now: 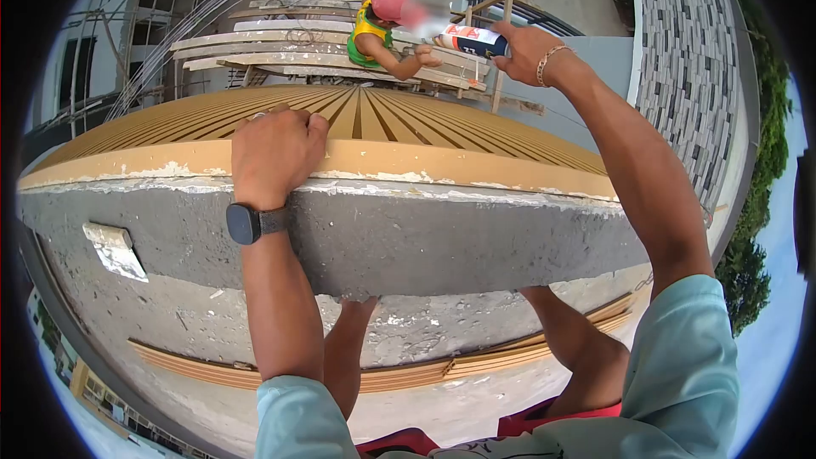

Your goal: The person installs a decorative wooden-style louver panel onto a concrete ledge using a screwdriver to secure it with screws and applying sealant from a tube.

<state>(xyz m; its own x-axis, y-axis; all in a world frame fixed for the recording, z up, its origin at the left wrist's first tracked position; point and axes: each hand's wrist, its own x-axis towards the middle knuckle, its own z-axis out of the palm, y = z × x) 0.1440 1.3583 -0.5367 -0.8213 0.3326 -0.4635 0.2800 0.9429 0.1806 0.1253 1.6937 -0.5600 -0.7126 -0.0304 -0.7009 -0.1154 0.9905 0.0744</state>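
My right hand (523, 51), wearing a bracelet, stretches out beyond the wall and grips a can (472, 40) with a white, orange and dark blue label. The can lies nearly level in this view, its far end close to the raised hand (422, 58) of a person on the scaffold. My left hand (280, 149) is closed over the top edge of a tan slatted panel (408, 155), its fingertips hidden beyond the edge. A dark watch sits on my left wrist. Crumbly white material runs between the panel and the grey wall top (442, 238).
A putty knife (116, 251) lies on the wall top at left. Tan slatted strips (501, 359) rest on the floor by my legs. Over the edge, a person in a pink cap (389, 4) is among scaffold planks (280, 49). A grey tiled wall (693, 51) rises at right.
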